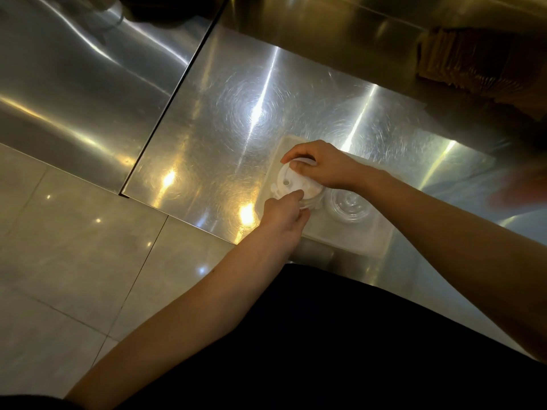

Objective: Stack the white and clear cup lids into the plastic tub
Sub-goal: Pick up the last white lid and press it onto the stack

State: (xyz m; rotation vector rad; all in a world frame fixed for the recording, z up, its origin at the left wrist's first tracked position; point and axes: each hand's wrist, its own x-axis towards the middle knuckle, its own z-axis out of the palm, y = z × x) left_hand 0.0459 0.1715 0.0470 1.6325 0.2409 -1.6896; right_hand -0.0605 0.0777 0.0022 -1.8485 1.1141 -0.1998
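Note:
A translucent plastic tub (359, 242) sits on the steel counter near its front edge. Inside its left half stands a stack of white cup lids (293, 180). A stack of clear lids (350, 205) fills the space beside it on the right. My left hand (282, 218) pinches the near rim of the white stack. My right hand (319, 164) curls over its far rim from above. Both hands grip the same white stack inside the tub.
The steel counter (236, 119) stretches left and back from the tub. A second steel unit (74, 78) stands to the left across a dark gap. A brown cardboard bundle (473, 63) lies at the back right. Pale floor tiles (68, 255) show at the lower left.

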